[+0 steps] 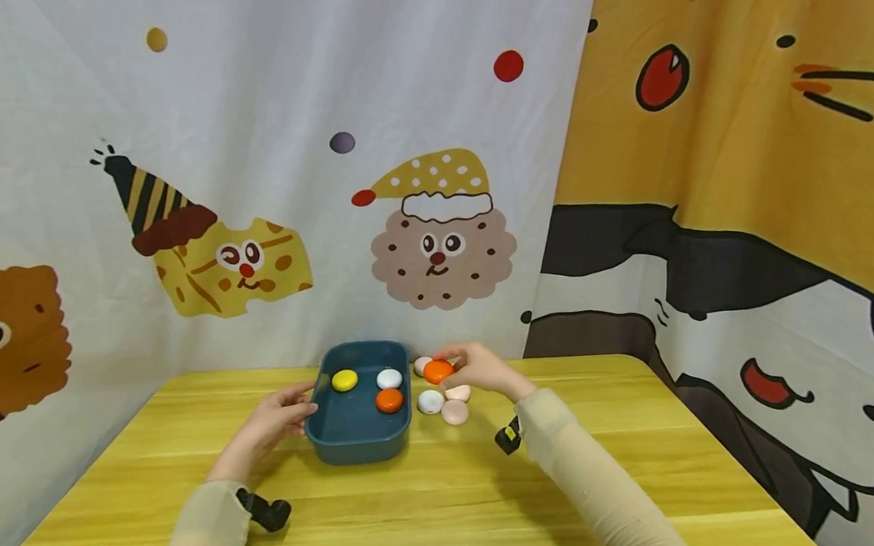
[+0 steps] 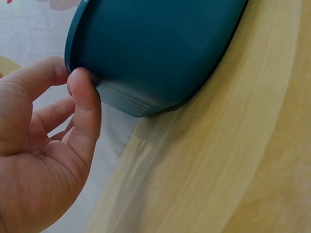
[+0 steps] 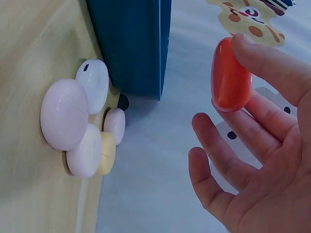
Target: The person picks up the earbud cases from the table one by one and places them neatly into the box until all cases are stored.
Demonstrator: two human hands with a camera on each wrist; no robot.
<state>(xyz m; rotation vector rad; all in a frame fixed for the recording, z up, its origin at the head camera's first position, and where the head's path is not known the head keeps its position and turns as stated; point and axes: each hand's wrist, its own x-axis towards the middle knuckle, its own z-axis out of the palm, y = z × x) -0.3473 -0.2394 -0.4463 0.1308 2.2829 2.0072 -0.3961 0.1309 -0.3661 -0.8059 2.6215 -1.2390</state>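
Note:
A dark teal plastic box (image 1: 358, 454) stands on the table, holding a yellow pebble-like piece (image 1: 344, 380), a white one (image 1: 389, 379) and an orange one (image 1: 389, 400). My left hand (image 1: 278, 420) pinches the box's left rim between thumb and index finger, seen closer in the left wrist view (image 2: 43, 145). To the right of the box, my right hand (image 1: 487, 370) holds another smooth orange pebble (image 3: 230, 75) between thumb and fingers, lifted above the table. Beneath it lie several loose pebbles, among them a white one (image 1: 431, 402) and a pale pink one (image 1: 454, 412).
In the right wrist view a pale yellow pebble (image 3: 107, 153) lies among the loose ones. The wooden table (image 1: 438, 507) ends against a white cartoon-print curtain (image 1: 265, 129) behind the box. Another printed curtain (image 1: 751, 175) hangs along the right side.

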